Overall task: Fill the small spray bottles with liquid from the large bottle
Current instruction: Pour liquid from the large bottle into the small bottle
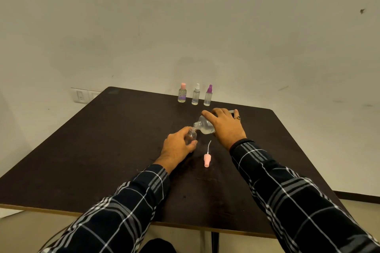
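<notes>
My left hand (176, 148) grips a small clear bottle (191, 135) that stands uncapped on the dark table (102, 150). My right hand (225, 127) holds the large clear bottle (204, 126) tipped on its side, its open neck touching the small bottle's mouth. Liquid pools in the large bottle's lower side. A pink spray cap (206, 158) with its thin white tube lies flat on the table between my wrists.
Three small capped bottles stand in a row near the far edge: one with a pink cap (182, 93), one with a white sprayer (196, 94), one with a purple sprayer (208, 95). A pale wall rises behind the table. Wall sockets (82, 96) sit at left.
</notes>
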